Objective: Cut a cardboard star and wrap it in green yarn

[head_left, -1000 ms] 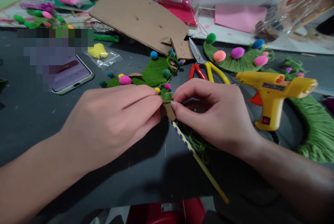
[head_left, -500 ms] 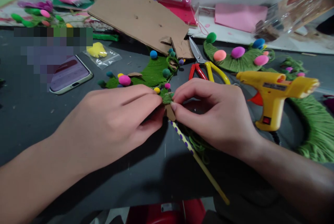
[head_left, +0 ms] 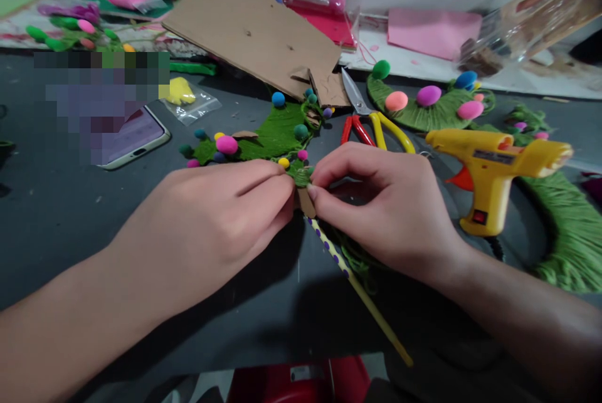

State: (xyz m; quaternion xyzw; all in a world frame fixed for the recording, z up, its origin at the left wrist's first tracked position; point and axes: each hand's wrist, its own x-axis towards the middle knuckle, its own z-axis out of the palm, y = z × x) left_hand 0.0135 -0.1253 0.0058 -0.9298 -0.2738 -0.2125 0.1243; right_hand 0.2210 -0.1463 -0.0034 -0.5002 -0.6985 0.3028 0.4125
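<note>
Between my two hands is a small cardboard piece whose upper part is wrapped in green yarn. My left hand is closed on its left side, with the fingertips partly hidden. Thumb and forefinger of my right hand pinch its right edge. A spotted stick slants down to the right from just below the piece. Behind my fingers lies a green shape edged with coloured balls.
Scissors and a yellow glue gun lie beyond and right of my right hand. Green-wrapped curves sit behind them. A cardboard sheet is at the back, and a phone and a small bag are back left.
My left hand has shifted slightly right, and the cardboard piece is turned a little between my fingers. My right hand has hardly moved.
</note>
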